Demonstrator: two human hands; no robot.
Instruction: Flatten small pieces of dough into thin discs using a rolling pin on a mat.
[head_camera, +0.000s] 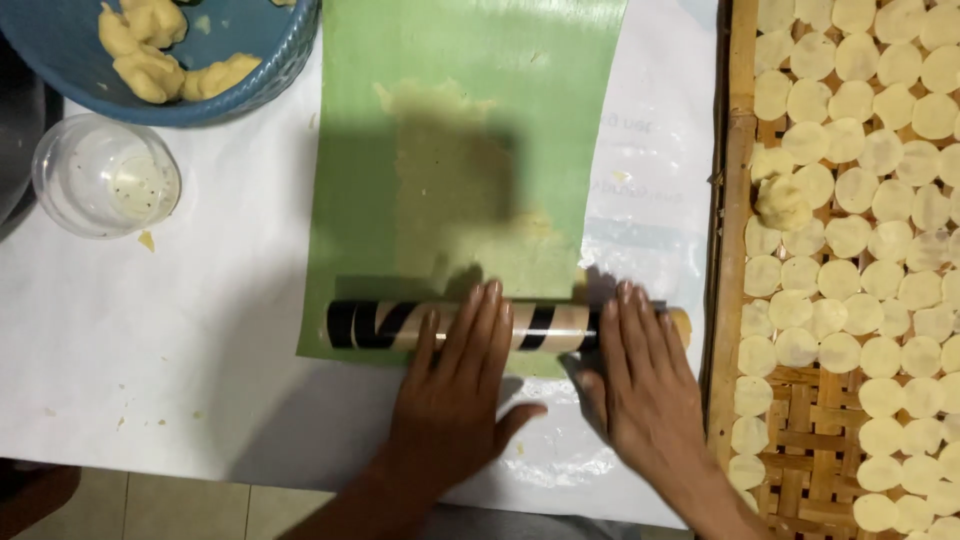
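Observation:
A black-and-cream striped roller (375, 325) lies crosswise at the near end of a green sheet (560, 120). A thin flat layer of pale dough (450, 180) shows under the green sheet, stretching away from the roller. My left hand (455, 385) rests flat on the roller's middle, fingers spread and pointing away from me. My right hand (645, 380) lies flat on the roller's right end, its fingers apart too. Neither hand wraps around the roller.
A blue bowl (60, 60) with lumps of yellow dough sits at the far left, a clear plastic cup (105, 178) beside it. A woven bamboo tray (728, 300) on the right holds several round dough discs and one dough lump (780, 203). White paper (180, 380) covers the table.

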